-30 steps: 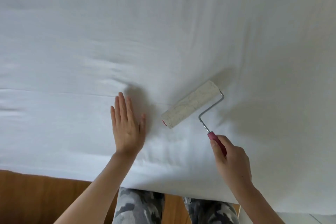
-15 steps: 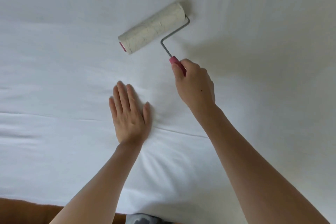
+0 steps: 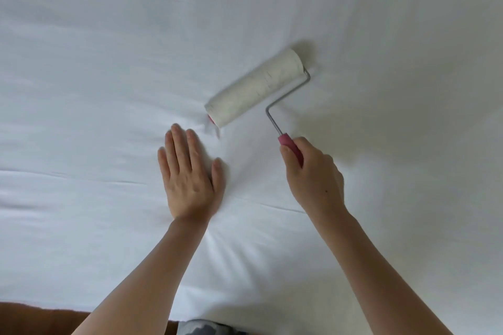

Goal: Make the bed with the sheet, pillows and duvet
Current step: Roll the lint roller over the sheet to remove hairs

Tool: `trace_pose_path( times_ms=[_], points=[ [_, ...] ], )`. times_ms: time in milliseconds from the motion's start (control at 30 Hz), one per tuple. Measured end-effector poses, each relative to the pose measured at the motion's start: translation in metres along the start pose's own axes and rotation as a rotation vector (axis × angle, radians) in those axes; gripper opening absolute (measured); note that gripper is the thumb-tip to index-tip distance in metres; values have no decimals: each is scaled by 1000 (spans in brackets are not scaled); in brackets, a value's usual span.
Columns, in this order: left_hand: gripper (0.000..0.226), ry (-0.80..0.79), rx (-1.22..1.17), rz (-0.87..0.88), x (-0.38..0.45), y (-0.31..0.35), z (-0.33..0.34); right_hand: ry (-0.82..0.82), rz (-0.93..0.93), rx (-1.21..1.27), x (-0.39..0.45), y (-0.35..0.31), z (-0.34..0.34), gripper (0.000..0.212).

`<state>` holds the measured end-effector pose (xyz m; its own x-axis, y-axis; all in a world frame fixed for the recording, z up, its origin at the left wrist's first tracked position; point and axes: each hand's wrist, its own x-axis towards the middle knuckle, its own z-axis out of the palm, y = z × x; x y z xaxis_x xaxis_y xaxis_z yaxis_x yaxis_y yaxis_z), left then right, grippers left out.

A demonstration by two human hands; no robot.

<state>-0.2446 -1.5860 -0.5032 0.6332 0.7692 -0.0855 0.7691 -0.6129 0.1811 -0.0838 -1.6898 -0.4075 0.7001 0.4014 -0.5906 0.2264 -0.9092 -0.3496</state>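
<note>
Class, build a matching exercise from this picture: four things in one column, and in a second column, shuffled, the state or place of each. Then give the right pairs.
Column one:
1. left hand
2. right hand
3. white cylindrical lint roller with a bent wire frame
4. white bed sheet

Column two:
A. lies on the sheet, beyond both hands
B. grips the roller's pink handle
C. spread out, with a long crease
D. rests flat, fingers straight

Pairs: 1-D, 2-B, 3-A, 4-C
</note>
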Motion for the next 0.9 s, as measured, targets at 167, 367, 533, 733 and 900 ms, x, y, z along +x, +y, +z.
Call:
trace_pose_path(
  times_ms=[167, 367, 533, 733, 900],
  points=[
    [67, 9, 0, 5, 0, -1, 1, 31, -61, 44, 36, -42, 2, 28],
    [66, 22, -2, 24, 0, -1, 2, 50, -92, 58, 43, -44, 2, 34],
    [65, -5, 11, 29, -2, -1, -2, 74, -83, 63, 4, 7, 7, 30],
    [67, -88, 9, 81, -58, 15, -6, 20, -25, 53, -65, 88, 5, 27],
    [70, -161, 4, 186, -160, 51, 0, -17, 19, 22, -132, 178, 7, 27]
  ],
)
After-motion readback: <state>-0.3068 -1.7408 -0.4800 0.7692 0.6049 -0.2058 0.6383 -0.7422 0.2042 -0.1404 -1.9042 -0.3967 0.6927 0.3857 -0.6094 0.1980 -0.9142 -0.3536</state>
